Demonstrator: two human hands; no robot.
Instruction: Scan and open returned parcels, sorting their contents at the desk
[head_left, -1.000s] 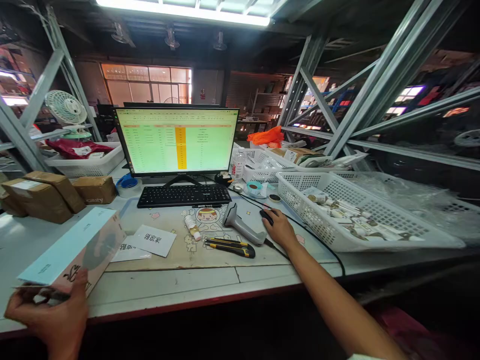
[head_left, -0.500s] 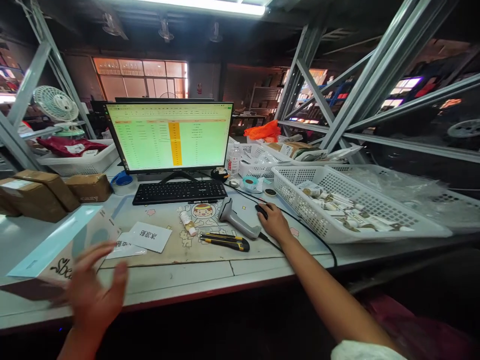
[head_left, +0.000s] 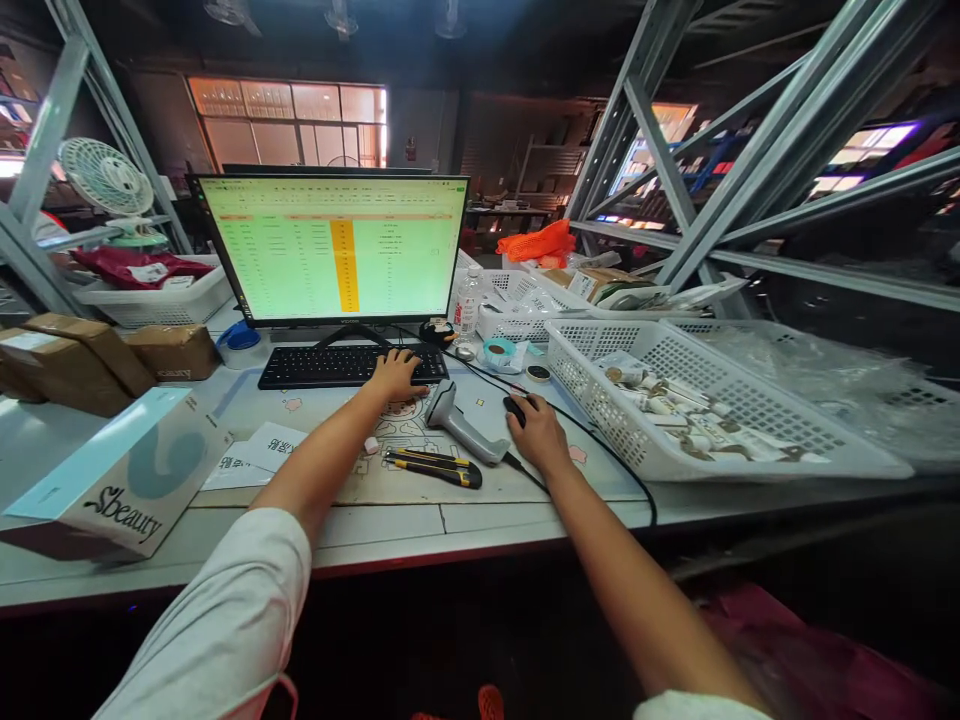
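My left hand (head_left: 396, 376) rests on the right part of the black keyboard (head_left: 319, 368), its fingers spread over the keys. My right hand (head_left: 538, 432) is wrapped over a black computer mouse (head_left: 514, 409) on the desk mat. Between the hands lies a grey barcode scanner (head_left: 465, 428) with its cable. Two yellow-and-black utility knives (head_left: 435, 465) lie in front of it. The monitor (head_left: 300, 255) behind the keyboard shows a spreadsheet with an orange column. White printed cards (head_left: 259, 452) are partly hidden by my left forearm, as is a small bottle with a pink cap (head_left: 371, 445).
A light-blue and white box (head_left: 142, 480) stands at the left front, with brown cartons (head_left: 82, 365) behind it. At right, a white plastic basket (head_left: 622, 420) holds many small packets. A water bottle (head_left: 468, 305) and tape roll (head_left: 499, 352) stand near the monitor.
My left hand has moved from beside the blue-white box, up and right onto the keyboard. My right hand has stayed on the mouse. The camera view has shifted slightly.
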